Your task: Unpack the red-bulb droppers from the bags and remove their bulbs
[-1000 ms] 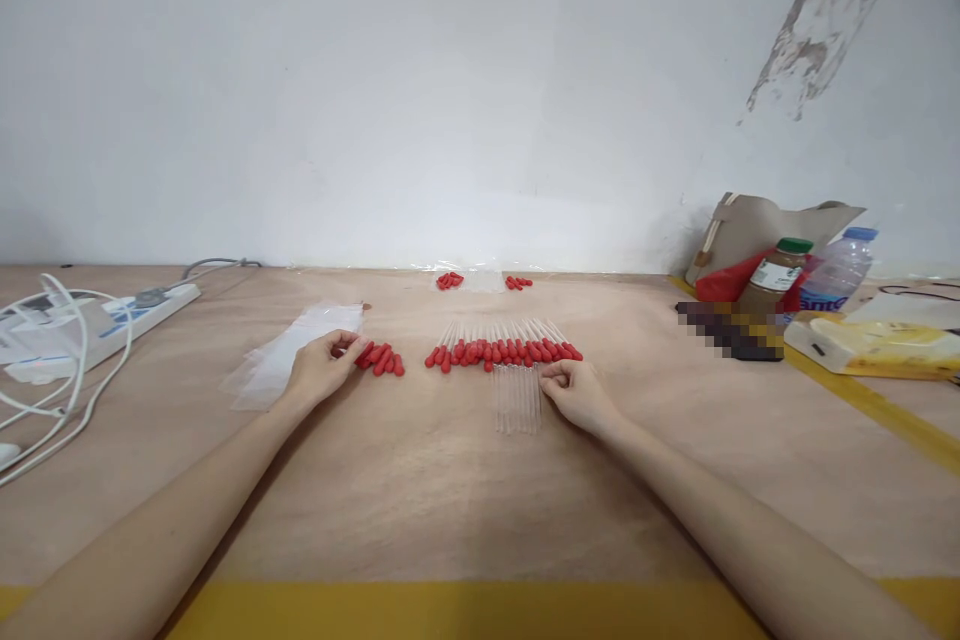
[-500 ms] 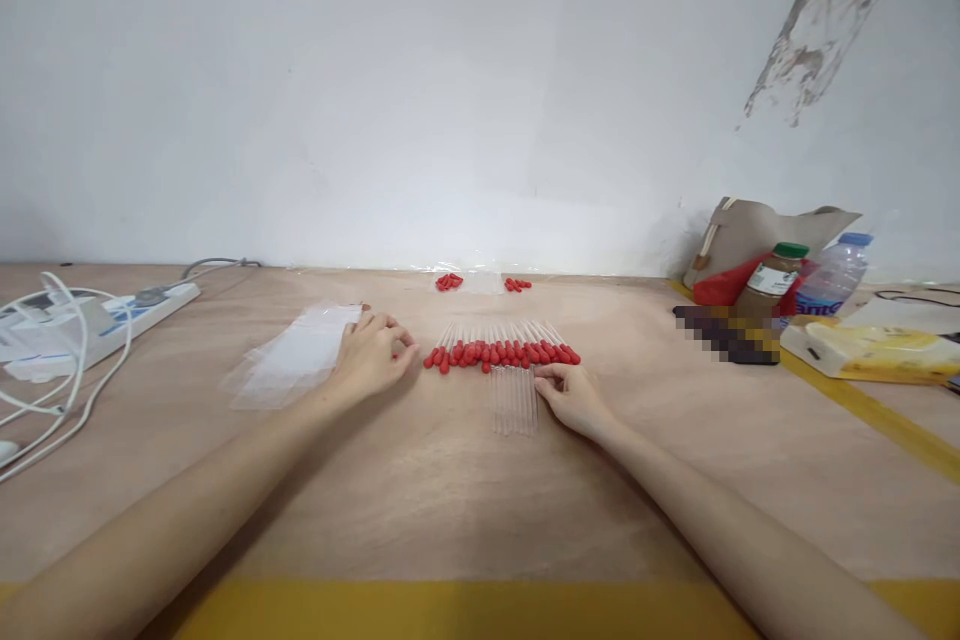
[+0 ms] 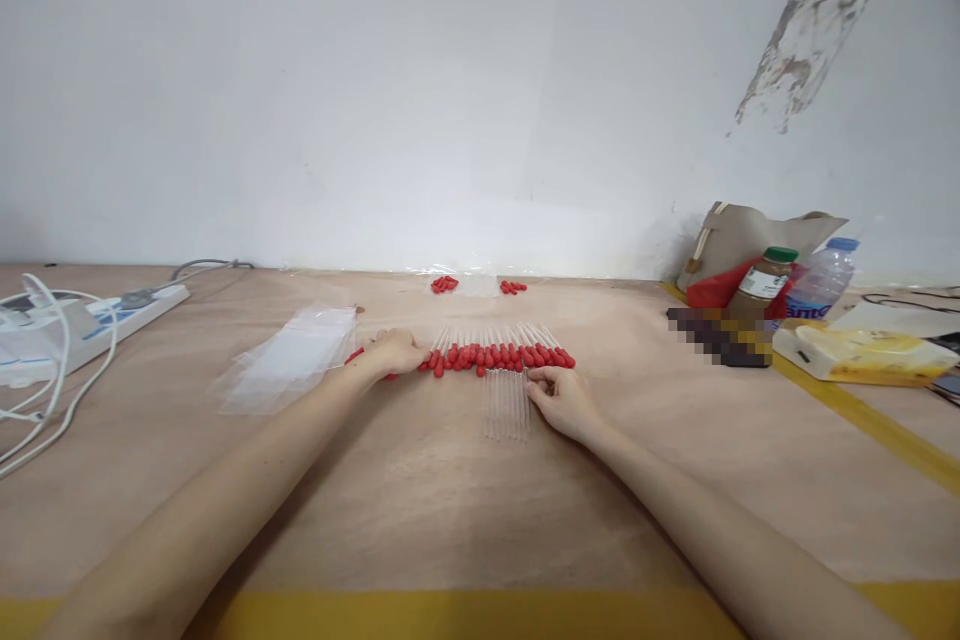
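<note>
A row of droppers with red rubber bulbs point(image 3: 491, 357) lies across the table, bulbs toward me and thin clear stems pointing away. Just below the row, several clear thin tubes point(image 3: 508, 405) lie side by side. My left hand point(image 3: 396, 352) is at the row's left end, palm down, its fingertips at the bulbs and mostly hidden. More red bulbs point(image 3: 355, 355) peek out left of and under this hand. At the upper right corner of the clear tubes, my right hand point(image 3: 562, 400) has thumb and index finger closed on the end of the outermost tube.
Clear plastic bags point(image 3: 292, 360) are spread at left, near a power strip point(image 3: 142, 320) with white cables. Two small piles of red bulbs point(image 3: 444, 285) lie by the wall. Bottles point(image 3: 765, 285), a blurred dark object point(image 3: 720, 338) and a tissue pack point(image 3: 862, 350) stand at right.
My left hand has moved right from beside the bags to the left end of the row, uncovering red bulbs behind it. The right hand keeps its place by the tubes.
</note>
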### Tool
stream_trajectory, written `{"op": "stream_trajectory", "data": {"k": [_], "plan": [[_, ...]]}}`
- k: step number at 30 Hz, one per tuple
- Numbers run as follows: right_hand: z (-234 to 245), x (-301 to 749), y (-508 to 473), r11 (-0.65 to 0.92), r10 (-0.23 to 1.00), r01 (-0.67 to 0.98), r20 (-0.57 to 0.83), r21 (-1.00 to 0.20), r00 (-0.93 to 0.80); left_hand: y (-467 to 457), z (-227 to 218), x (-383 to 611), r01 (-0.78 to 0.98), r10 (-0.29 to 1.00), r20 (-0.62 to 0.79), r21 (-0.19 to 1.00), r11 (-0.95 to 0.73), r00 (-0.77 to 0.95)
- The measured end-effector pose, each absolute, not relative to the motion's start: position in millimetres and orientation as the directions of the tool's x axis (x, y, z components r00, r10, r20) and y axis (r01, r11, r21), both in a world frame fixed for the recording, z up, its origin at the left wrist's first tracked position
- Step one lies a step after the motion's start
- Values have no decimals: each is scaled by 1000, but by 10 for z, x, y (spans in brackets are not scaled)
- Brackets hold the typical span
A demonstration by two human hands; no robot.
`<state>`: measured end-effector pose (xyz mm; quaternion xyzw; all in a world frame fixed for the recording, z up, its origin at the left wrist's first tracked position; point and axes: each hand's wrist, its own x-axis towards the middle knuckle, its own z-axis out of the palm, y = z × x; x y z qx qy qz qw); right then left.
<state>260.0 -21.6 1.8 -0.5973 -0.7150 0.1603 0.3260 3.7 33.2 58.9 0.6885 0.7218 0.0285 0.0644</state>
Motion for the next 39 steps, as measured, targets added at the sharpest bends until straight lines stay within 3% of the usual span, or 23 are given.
{"op": "stream_trajectory", "data": {"k": [4,10,15,20,26,35,39], "plan": [[31,2599,-230,227,959,747,275,-625,-61,299,638,42,994,999,-5,99,47,-46],[0,2643,-197,222,959,739,280,-636,-46,39,689,30,1000,964,265,6,0,-2],[-51,2683,-148,212,959,744,282,-634,-33,-298,471,62,935,827,461,-20,-353,322],[-33,2678,-145,226,958,756,281,-614,-57,-456,141,68,802,727,505,108,-587,465],[-32,2676,-137,237,958,749,276,-619,-75,-520,74,94,724,717,531,251,-642,452],[-63,2719,-127,253,954,683,294,-686,-58,-503,87,95,693,634,614,188,-696,471],[94,2654,-338,471,842,634,528,-613,-115,-523,126,104,702,606,632,134,-699,483]]}}
